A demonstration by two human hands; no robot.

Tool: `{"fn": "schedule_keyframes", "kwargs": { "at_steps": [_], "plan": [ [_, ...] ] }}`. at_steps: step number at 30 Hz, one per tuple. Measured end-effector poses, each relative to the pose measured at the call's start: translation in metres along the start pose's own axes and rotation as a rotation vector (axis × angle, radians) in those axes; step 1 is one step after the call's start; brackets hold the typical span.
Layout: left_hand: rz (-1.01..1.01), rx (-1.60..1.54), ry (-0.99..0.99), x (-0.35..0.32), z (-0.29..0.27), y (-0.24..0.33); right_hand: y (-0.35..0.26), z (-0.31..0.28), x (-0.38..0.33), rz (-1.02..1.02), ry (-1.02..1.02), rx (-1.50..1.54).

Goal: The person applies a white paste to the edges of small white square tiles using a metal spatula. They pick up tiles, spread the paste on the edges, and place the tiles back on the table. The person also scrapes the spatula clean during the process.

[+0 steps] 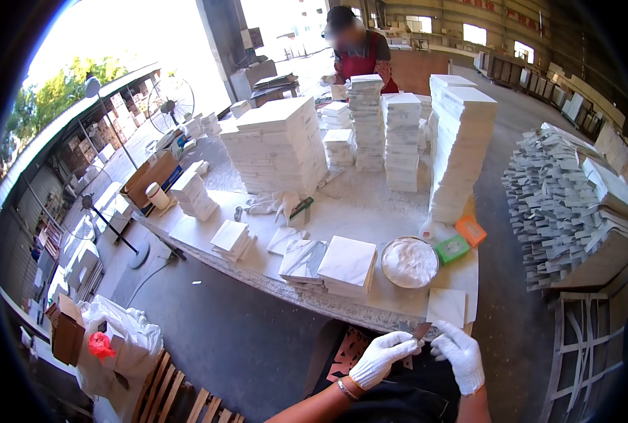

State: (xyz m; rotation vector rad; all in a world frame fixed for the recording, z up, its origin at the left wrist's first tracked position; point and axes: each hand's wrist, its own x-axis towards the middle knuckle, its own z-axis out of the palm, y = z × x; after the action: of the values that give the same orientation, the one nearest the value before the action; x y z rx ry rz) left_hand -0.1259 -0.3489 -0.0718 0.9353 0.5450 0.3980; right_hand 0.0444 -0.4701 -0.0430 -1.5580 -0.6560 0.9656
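Note:
Both my hands wear white knit gloves and are close together at the table's near edge. My left hand [383, 361] has its fingers pinched together around a small, flat, brownish piece [421, 330], mostly hidden by the fingers. Just right of it, my right hand [460, 357] holds nothing I can see, its fingers bent and apart. A square white marble-look tile [446, 307] lies flat just beyond the fingers. Farther in stands a round bowl [437, 272] of white paste or powder [408, 261]. Left of the bowl are a low stack of white tiles [347, 262] and a grey-veined stack [303, 260].
A green box [452, 249] and an orange box [471, 230] sit beside the bowl. Tall tile stacks [462, 141] rise across the table [257, 264]. White gloves [268, 204] lie mid-table. A person in a red apron [358, 65] works opposite. Tile strips [568, 204] are piled at right.

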Motion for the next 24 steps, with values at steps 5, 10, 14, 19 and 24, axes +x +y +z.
{"fn": "schedule_keyframes", "kwargs": {
  "at_steps": [5, 10, 14, 19, 24],
  "plan": [
    [-0.135, -0.011, -0.161, -0.003, 0.007, -0.009, -0.004, 0.004, 0.003, -0.300, -0.203, -0.101],
    [-0.188, 0.014, -0.231, -0.012, 0.002, 0.000, 0.005, 0.009, 0.002, -0.074, -0.316, 0.232],
    [-0.192, -0.015, -0.215, -0.020, -0.002, -0.012, 0.039, 0.010, 0.009, -0.116, -0.373, 0.388],
    [-0.117, -0.022, -0.122, -0.028, 0.000, 0.003, 0.042, 0.013, 0.014, -0.264, -0.121, 0.710],
    [-0.038, 0.079, -0.028, -0.027, -0.001, 0.009, 0.022, -0.010, 0.007, -0.242, 0.016, 0.617]
  ]
}}
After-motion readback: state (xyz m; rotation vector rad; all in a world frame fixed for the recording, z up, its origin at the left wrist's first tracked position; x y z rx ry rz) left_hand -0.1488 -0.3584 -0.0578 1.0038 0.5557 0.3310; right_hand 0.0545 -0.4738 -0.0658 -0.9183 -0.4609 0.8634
